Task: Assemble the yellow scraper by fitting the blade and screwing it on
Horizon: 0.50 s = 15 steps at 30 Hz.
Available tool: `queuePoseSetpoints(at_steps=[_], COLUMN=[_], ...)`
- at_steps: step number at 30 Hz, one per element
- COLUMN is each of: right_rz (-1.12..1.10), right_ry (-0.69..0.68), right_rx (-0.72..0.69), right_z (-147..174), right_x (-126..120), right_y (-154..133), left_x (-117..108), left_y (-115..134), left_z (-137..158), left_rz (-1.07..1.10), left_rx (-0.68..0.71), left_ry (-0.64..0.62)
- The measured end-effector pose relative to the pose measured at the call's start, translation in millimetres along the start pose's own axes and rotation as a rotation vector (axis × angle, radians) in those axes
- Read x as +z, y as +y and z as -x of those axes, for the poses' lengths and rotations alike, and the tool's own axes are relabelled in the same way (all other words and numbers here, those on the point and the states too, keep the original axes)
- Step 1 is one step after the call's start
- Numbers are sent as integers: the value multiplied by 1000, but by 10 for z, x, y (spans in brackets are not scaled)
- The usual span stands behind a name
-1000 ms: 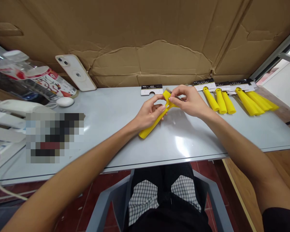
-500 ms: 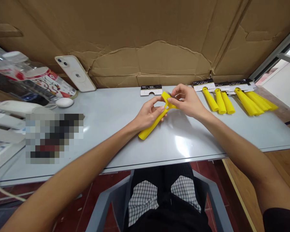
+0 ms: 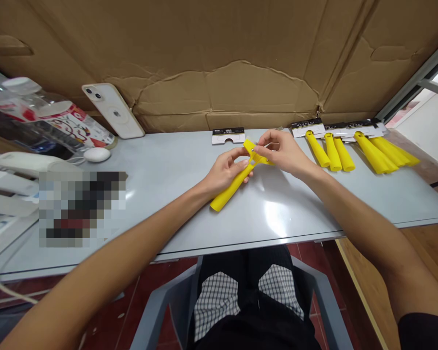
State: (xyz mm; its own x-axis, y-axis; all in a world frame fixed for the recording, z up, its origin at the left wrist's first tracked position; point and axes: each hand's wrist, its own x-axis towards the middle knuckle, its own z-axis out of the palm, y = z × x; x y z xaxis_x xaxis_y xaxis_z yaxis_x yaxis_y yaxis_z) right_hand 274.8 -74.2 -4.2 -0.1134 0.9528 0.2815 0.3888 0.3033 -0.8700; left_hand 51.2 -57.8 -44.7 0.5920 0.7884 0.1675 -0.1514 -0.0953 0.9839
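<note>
Over the table, my left hand [image 3: 228, 171] is closed round the neck of a yellow Y-shaped peeler [image 3: 229, 190]. Its long rounded handle slants down toward the table's front edge. At the peeler's forked head, which has small metal pins on its arms, my right hand [image 3: 282, 151] pinches with thumb and fingers. The fingertips hide part of the head, and I cannot make out the blade. Just behind the hands lies a black-and-white packaging card [image 3: 228, 136] with a notch in its front edge.
Several yellow handles on printed cards [image 3: 346, 154] lie in a row at the right. To the left are a phone [image 3: 113, 111] leaning on the cardboard wall [image 3: 219, 58], plastic bottles [image 3: 73, 124], a white mouse [image 3: 97, 155] and a blurred-out patch. The table [image 3: 182, 223] is glossy grey.
My right-hand fingers have shifted slightly on the peeler's head, so its pins show more clearly. The left hand keeps its hold, and the other things have stayed where they were.
</note>
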Motion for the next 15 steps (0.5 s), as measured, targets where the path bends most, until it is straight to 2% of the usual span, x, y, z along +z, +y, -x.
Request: queuePoseSetpoints(at_steps=[2, 6, 11, 15], right_rz=[128, 579, 749, 839], right_ry=[12, 73, 9, -165], right_rx=[-27, -135, -11, 120], right_z=[-29, -108, -183, -214], right_x=[-86, -363, -648, -731], right_y=[15, 68, 143, 183], left_x=[-30, -98, -121, -92], left_y=[-19, -37, -29, 12], left_z=[-30, -76, -81, -66], left_rz=[61, 138, 110, 67], left_rx=[-44, -112, -110, -87], left_ry=[-3, -5, -21, -32])
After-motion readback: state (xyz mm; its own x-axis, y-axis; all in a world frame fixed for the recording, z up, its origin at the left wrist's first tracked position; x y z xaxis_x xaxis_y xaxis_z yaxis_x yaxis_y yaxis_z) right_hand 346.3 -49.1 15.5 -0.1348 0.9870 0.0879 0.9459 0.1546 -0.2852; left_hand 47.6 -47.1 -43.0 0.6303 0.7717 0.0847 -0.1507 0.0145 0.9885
